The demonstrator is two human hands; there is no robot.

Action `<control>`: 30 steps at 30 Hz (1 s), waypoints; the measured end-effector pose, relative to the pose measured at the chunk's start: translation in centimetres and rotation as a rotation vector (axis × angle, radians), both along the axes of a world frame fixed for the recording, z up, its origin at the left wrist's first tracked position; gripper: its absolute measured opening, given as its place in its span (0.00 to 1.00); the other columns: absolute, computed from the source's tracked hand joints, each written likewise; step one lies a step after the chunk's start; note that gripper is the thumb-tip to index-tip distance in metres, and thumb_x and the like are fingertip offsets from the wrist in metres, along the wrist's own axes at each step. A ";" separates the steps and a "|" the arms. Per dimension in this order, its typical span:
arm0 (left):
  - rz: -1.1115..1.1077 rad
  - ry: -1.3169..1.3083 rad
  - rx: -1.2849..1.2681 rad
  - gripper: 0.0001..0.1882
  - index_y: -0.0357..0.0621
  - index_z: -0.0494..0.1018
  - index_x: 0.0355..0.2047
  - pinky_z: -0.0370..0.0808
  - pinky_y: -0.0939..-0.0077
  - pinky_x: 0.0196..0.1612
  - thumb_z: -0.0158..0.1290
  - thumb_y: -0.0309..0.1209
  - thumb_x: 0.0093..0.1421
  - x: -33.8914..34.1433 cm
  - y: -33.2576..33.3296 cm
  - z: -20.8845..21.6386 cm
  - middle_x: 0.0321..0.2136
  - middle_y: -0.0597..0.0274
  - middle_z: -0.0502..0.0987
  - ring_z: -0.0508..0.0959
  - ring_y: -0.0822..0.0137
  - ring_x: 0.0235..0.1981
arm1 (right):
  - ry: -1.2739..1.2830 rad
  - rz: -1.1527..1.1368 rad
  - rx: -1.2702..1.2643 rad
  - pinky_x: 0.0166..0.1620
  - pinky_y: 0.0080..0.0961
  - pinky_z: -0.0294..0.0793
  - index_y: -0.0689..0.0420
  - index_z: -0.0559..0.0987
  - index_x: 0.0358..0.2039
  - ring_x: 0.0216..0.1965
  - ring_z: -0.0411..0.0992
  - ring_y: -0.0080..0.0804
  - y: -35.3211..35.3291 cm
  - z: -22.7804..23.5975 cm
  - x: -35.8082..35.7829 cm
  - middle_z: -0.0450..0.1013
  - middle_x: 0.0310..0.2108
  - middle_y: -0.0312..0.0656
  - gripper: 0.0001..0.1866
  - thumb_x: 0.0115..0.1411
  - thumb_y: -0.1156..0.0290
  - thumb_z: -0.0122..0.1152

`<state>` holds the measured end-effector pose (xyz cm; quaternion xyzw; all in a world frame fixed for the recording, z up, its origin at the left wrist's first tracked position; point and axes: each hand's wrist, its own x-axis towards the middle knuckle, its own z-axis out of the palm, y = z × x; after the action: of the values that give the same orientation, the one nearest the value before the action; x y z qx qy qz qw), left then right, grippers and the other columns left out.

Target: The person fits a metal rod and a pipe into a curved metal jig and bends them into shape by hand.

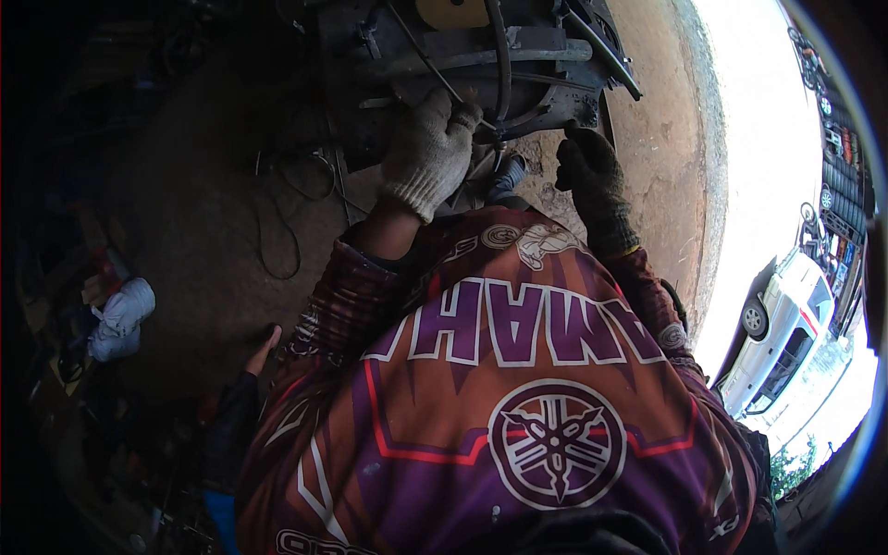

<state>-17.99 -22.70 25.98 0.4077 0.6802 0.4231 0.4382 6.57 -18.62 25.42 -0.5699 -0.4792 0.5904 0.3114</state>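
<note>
My left hand (430,157), in a pale knitted work glove, is closed on a thin metal rod (421,51) that slants up over a dark metal frame (370,69). My right hand (592,171), in a darker glove, is curled at the frame's near right corner; whatever its fingers hold is lost in shadow. Between the hands a curved metal bar (502,60) comes down across a straight pipe (546,57). A tan plate (453,12) with a small hole shows at the top of the frame.
A looped cable (294,254) lies on the floor at left, near a white cloth bundle (122,319). Another person's bare limb (265,350) reaches in at lower left. Below the frame shows a shoe (509,173). Outside at right stands a white car (786,333).
</note>
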 end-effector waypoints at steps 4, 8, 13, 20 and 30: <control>-0.026 -0.096 -0.139 0.13 0.42 0.76 0.40 0.77 0.70 0.29 0.54 0.39 0.65 -0.7 0.4 1.0 0.29 0.56 0.82 0.83 0.64 0.25 | 0.018 -0.044 -0.081 0.26 0.19 0.70 0.60 0.74 0.53 0.26 0.70 0.20 -0.6 -0.6 -0.2 0.75 0.34 0.35 0.20 0.63 0.66 0.63; -0.082 -0.123 -0.192 0.12 0.41 0.76 0.41 0.77 0.72 0.27 0.53 0.37 0.67 -0.8 0.7 2.1 0.29 0.59 0.82 0.83 0.68 0.22 | 0.012 -0.073 -0.111 0.29 0.20 0.72 0.58 0.74 0.57 0.28 0.70 0.20 -1.1 -1.2 0.5 0.73 0.33 0.33 0.22 0.64 0.63 0.62; -0.070 -0.230 -0.123 0.12 0.39 0.76 0.41 0.76 0.75 0.23 0.52 0.35 0.67 -0.7 0.8 1.4 0.27 0.61 0.81 0.83 0.68 0.21 | -0.033 -0.055 -0.128 0.31 0.20 0.72 0.58 0.73 0.58 0.28 0.70 0.20 -1.6 -1.1 0.9 0.73 0.35 0.34 0.25 0.64 0.60 0.63; -0.051 -0.334 -0.139 0.13 0.36 0.75 0.40 0.76 0.74 0.21 0.53 0.36 0.67 -0.9 1.1 1.8 0.26 0.61 0.80 0.83 0.66 0.20 | -0.042 -0.048 -0.141 0.31 0.20 0.72 0.58 0.74 0.57 0.29 0.70 0.21 -1.9 -1.0 1.1 0.74 0.36 0.35 0.24 0.64 0.59 0.62; -0.065 -0.283 -0.043 0.15 0.35 0.76 0.38 0.76 0.75 0.22 0.53 0.38 0.68 -1.1 0.7 1.1 0.25 0.60 0.81 0.83 0.66 0.20 | -0.048 -0.028 -0.153 0.32 0.20 0.72 0.57 0.74 0.56 0.29 0.70 0.21 -1.6 -0.5 0.8 0.75 0.37 0.35 0.23 0.65 0.60 0.62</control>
<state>-19.05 -22.03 27.07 0.3563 0.6072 0.4471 0.5518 7.36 -20.18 24.95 -0.6127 -0.4321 0.6069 0.2635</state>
